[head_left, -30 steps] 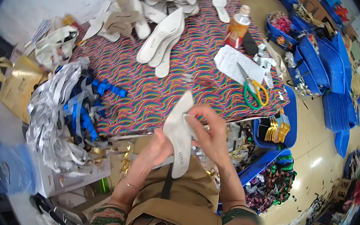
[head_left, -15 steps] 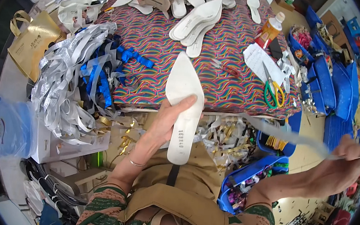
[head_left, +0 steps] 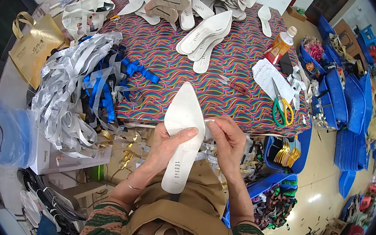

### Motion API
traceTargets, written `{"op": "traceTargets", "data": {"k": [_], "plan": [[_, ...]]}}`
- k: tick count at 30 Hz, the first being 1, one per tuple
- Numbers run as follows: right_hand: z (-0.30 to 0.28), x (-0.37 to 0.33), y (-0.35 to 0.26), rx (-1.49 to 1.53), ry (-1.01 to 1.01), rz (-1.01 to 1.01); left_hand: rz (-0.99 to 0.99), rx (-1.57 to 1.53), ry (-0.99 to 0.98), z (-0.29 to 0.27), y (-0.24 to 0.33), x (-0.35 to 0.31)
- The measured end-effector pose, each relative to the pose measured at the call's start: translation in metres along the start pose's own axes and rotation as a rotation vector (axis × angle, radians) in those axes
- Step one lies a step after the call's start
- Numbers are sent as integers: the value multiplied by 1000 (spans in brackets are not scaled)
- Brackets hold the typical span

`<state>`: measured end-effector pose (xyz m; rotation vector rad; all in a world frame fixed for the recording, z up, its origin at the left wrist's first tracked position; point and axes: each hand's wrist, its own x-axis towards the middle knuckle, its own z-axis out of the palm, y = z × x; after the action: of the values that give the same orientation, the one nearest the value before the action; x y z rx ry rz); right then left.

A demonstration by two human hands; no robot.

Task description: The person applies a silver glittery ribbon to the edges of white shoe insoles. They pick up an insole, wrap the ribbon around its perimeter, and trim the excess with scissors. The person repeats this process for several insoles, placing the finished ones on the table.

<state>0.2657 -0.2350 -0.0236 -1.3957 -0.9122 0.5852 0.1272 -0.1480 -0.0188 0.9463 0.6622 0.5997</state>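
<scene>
A white pointed shoe insole [head_left: 186, 113] is in front of my body, toe pointing away from me, with printed marks near its heel. My left hand [head_left: 165, 145] grips it from the left, thumb across its upper face and fingers behind. At the insole's right edge, my right hand [head_left: 227, 142] pinches a small whitish strip [head_left: 209, 120] between thumb and fingertips. Most of that strip is hidden by the fingers and the insole. Past the toe, a stack of similar insoles [head_left: 208, 32] lies on the patterned table cover [head_left: 153, 100].
Silver and white ribbons [head_left: 67, 91] heap at the left beside blue ribbon [head_left: 106, 88]. Red-handled snips [head_left: 235, 85], green-and-yellow scissors [head_left: 283, 107], a handwritten paper [head_left: 272, 80] and a bottle [head_left: 282, 44] lie or stand on the right. Blue bins [head_left: 306, 148] line the right side.
My right hand has come in from the far right, where it held out a long, sheer greyish strip, to the insole's edge. The insole in my left hand has shifted slightly toward me.
</scene>
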Motion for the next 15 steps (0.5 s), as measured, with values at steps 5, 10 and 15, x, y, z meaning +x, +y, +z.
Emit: {"op": "traceTargets", "data": {"k": [5, 10, 15], "plan": [[-2, 2, -1, 40, -42, -3, -38, 1, 7, 1, -1, 5], [-6, 3, -2, 16, -63, -32, -74, -33, -8, 0, -1, 10], [-24, 12, 0, 473, -217, 335, -82, -54, -68, 2, 3, 10]]}}
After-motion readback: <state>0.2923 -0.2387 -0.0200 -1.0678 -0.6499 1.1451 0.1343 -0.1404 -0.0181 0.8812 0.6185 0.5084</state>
